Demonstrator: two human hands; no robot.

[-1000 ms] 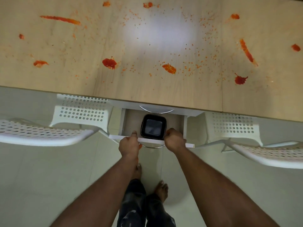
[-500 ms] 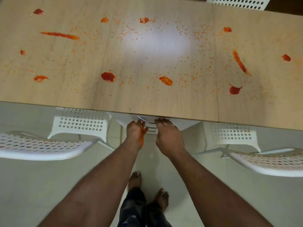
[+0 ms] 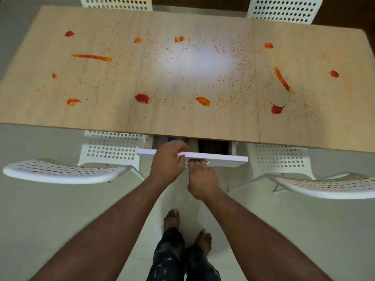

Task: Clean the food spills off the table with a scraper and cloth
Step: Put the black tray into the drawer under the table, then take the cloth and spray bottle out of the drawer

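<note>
The light wooden table (image 3: 203, 122) carries red sauce blobs (image 3: 142, 97), streaks (image 3: 92, 57) and scattered orange crumbs (image 3: 203, 100). Under its near edge a white drawer (image 3: 223, 159) stands pulled part way out, its inside dark, with a small blue thing (image 3: 174, 138) at the back left. My left hand (image 3: 168, 161) curls over the top edge of the drawer front, thumb on its face. My right hand (image 3: 200, 179) grips the metal handle (image 3: 208, 163) below it. No scraper or cloth is in view.
White perforated chairs stand at the near left (image 3: 60, 171) and near right (image 3: 324, 185), tucked beside the drawer. Two more chairs (image 3: 115, 3) stand at the table's far side. My bare feet (image 3: 171, 218) are on the pale tiled floor.
A drawer holding a black container was pushed shut. Now a drawer is pulled part way out again, and my left hand has moved up over its front edge.
</note>
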